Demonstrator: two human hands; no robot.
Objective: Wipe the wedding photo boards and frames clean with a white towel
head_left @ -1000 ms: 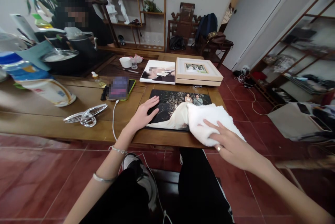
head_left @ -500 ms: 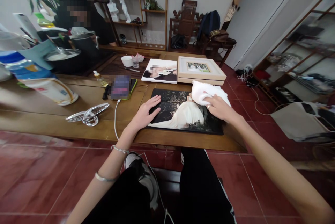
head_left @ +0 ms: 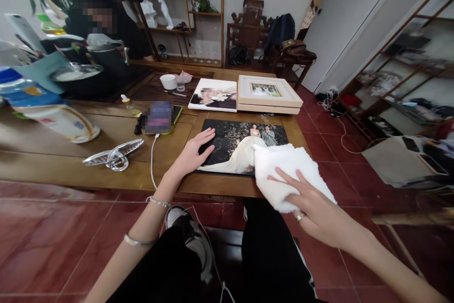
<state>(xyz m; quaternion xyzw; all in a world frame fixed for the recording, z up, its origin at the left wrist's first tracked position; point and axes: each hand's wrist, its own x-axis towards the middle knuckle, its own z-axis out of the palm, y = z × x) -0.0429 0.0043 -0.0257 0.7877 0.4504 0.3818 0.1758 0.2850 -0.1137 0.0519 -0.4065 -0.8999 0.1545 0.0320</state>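
A dark wedding photo panel (head_left: pixel 230 140) lies flat at the table's near edge, showing a couple and a long white gown. Across its left edge rests my left hand (head_left: pixel 196 149), fingers stretched out and thumb apart, holding nothing. A white cloth (head_left: pixel 287 170) covers the panel's lower right corner and hangs past the table edge. My right hand (head_left: pixel 308 199) is on the cloth, with some fingers spread over its top and the thumb side tucked at its near edge, gripping it.
Behind the panel sit a white-edged photo print (head_left: pixel 213 95) and a pale picture frame (head_left: pixel 269 94). To the left are a charging phone (head_left: pixel 161 117), a clear hair claw clip (head_left: pixel 115 154) and a blue-and-white bottle (head_left: pixel 46 107). A person in black (head_left: pixel 102 5) is across the table.
My right hand has drawn the white cloth from the panel's upper right toward me, to the lower right corner. The printed couple now shows. My left hand stays on the left edge.
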